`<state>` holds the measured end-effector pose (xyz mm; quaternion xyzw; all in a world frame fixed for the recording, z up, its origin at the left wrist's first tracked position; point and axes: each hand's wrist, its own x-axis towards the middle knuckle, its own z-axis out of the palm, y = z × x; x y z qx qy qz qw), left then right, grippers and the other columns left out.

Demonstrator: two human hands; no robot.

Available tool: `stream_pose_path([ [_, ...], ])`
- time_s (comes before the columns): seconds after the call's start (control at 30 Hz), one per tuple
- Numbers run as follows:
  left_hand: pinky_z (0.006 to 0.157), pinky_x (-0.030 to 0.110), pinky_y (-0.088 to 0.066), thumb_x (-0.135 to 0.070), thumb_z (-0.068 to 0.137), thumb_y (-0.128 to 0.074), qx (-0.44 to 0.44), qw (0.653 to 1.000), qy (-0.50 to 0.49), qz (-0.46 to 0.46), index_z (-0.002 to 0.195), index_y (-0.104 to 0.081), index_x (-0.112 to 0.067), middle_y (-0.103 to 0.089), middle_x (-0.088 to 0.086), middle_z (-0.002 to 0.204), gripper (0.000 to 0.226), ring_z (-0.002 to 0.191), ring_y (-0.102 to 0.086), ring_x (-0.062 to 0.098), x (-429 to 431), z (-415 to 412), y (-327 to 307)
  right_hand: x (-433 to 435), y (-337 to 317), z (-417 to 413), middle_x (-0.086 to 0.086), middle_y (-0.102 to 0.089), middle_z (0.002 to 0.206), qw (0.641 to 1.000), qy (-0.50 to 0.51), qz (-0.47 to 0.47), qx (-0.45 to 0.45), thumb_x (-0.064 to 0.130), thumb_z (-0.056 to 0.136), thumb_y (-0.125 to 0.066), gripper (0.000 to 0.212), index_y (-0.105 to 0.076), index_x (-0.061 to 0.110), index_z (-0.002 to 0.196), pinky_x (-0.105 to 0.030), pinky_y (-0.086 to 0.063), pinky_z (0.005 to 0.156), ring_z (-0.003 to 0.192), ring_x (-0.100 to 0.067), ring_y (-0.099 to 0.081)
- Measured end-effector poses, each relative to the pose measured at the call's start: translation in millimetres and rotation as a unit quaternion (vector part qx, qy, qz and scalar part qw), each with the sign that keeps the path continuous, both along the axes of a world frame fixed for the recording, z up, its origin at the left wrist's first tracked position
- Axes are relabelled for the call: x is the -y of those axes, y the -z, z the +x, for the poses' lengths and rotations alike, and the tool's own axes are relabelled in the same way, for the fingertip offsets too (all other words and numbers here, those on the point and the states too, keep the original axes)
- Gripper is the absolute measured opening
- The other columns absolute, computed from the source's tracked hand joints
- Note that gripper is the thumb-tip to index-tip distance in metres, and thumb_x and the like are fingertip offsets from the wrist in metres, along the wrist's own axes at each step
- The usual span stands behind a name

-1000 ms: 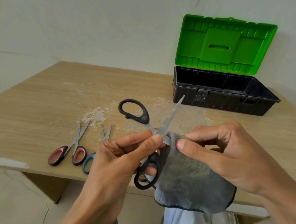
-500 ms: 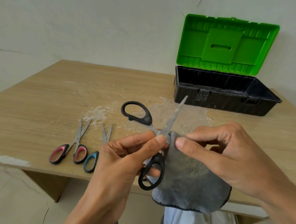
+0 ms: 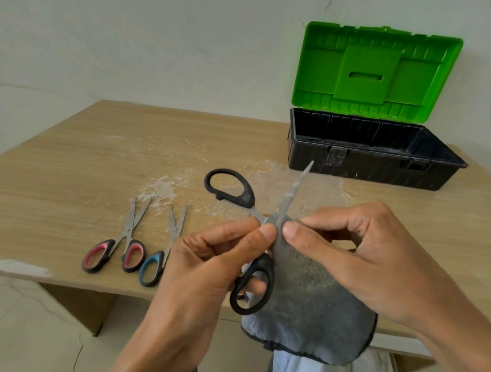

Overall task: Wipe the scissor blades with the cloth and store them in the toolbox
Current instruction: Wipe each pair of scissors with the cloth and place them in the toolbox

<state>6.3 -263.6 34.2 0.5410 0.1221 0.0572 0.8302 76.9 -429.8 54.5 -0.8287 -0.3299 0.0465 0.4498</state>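
Black-handled scissors [image 3: 242, 197], blades spread, pinched near the pivot by the left hand [image 3: 201, 272]; the right hand [image 3: 363, 256] pinches a grey cloth [image 3: 311, 305] against one blade.

grey cloth [image 3: 312, 299], green-lidded black toolbox [image 3: 370, 153]

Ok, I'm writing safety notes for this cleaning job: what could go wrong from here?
1. The black scissors are held wide open, and the left hand pinches them near the pivot; a slip could nick a fingertip.
2. The right hand presses on the blade with only the grey cloth between, so a hard pull might cut through.
3. The blue-handled scissors lie near the table edge and could get knocked off.
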Motion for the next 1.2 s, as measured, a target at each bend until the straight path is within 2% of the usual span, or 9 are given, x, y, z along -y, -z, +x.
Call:
stream_pose_path([
  [0.1, 0.041, 0.018, -0.045, -0.019, 0.063, -0.078, -0.001, 1.0, -0.005, -0.004, 0.076, -0.08, -0.007, -0.069, 0.006, 0.069, 0.018, 0.048, -0.055, 0.01, 0, 0, -1, -2, -1, 0, 0.029, -0.064, 0.06, 1.0, -0.001, -0.004, 0.009, 0.048, 0.089, -0.066, 0.017, -0.075, 0.044, 0.075, -0.007, -0.045, 0.065, 0.062, 0.001, -0.064],
  [0.3, 0.039, 0.016, -0.043, -0.02, 0.063, -0.076, -0.019, 0.999, -0.017, -0.023, 0.08, -0.08, -0.003, -0.071, 0.004, 0.066, 0.025, 0.047, -0.053, 0.008, -4, 2, -2, 10, -4, 1, 0.012, -0.076, 0.07, 1.0, 0.002, -0.012, -0.024, 0.056, 0.084, -0.064, 0.026, -0.084, 0.039, 0.085, -0.017, -0.051, 0.069, 0.065, -0.005, -0.068],
  [0.5, 0.04, 0.017, -0.044, -0.021, 0.062, -0.078, -0.014, 1.0, -0.004, -0.015, 0.076, -0.08, -0.007, -0.07, 0.007, 0.069, 0.02, 0.048, -0.054, 0.009, 2, 3, -2, 2, -1, -1, 0.012, -0.063, 0.056, 1.0, 0.014, 0.009, 0.003, 0.05, 0.089, -0.066, 0.025, -0.079, 0.034, 0.074, -0.012, -0.042, 0.056, 0.051, -0.002, -0.054],
  [0.67, 0.039, 0.016, -0.043, -0.019, 0.064, -0.075, -0.022, 0.999, -0.013, -0.027, 0.078, -0.081, -0.005, -0.073, 0.006, 0.07, 0.021, 0.047, -0.055, 0.006, -3, 2, -3, 11, -6, 1, -0.004, -0.073, 0.07, 1.0, -0.009, -0.019, -0.012, 0.055, 0.088, -0.065, 0.029, -0.081, 0.033, 0.084, -0.038, -0.057, 0.07, 0.066, -0.024, -0.067],
  [0.73, 0.039, 0.016, -0.043, -0.02, 0.065, -0.076, -0.024, 0.999, -0.014, -0.021, 0.08, -0.081, -0.006, -0.074, 0.005, 0.072, 0.022, 0.049, -0.055, 0.006, -3, 2, -3, 12, -6, 1, -0.003, -0.073, 0.07, 1.0, -0.008, -0.009, -0.02, 0.056, 0.087, -0.065, 0.029, -0.082, 0.033, 0.083, -0.031, -0.055, 0.068, 0.065, -0.022, -0.067],
  [0.8, 0.04, 0.016, -0.044, -0.02, 0.068, -0.075, -0.021, 1.0, -0.012, -0.017, 0.082, -0.08, -0.004, -0.074, 0.007, 0.074, 0.022, 0.049, -0.056, 0.006, -1, 2, -2, 10, -5, 1, 0.002, -0.072, 0.066, 1.0, 0.001, 0.011, -0.023, 0.055, 0.085, -0.066, 0.026, -0.082, 0.034, 0.082, -0.015, -0.047, 0.06, 0.058, -0.009, -0.063],
  [0.93, 0.038, 0.016, -0.044, -0.016, 0.069, -0.074, -0.009, 1.0, -0.016, -0.018, 0.078, -0.08, -0.003, -0.072, 0.006, 0.069, 0.017, 0.045, -0.054, 0.008, 1, 2, -4, 6, -4, 0, 0.002, -0.07, 0.064, 1.0, 0.005, 0.017, -0.015, 0.054, 0.086, -0.066, 0.025, -0.082, 0.035, 0.082, -0.012, -0.044, 0.058, 0.055, -0.003, -0.057],
  [1.07, 0.038, 0.016, -0.041, -0.018, 0.066, -0.074, -0.002, 0.999, -0.038, -0.012, 0.084, -0.079, 0.001, -0.072, 0.004, 0.067, 0.026, 0.047, -0.054, 0.008, -6, 0, -6, 12, -8, 2, -0.003, -0.076, 0.073, 0.999, -0.005, 0.006, -0.037, 0.055, 0.086, -0.066, 0.027, -0.083, 0.034, 0.084, -0.04, -0.056, 0.07, 0.068, -0.025, -0.069],
  [1.2, 0.039, 0.018, -0.043, -0.019, 0.065, -0.076, 0.0, 0.999, -0.033, 0.008, 0.085, -0.078, 0.001, -0.071, 0.004, 0.067, 0.028, 0.047, -0.054, 0.009, -5, -2, -3, 14, -6, 2, -0.006, -0.075, 0.073, 0.998, -0.006, 0.023, -0.051, 0.053, 0.085, -0.068, 0.025, -0.083, 0.032, 0.083, -0.046, -0.053, 0.073, 0.07, -0.034, -0.068],
])
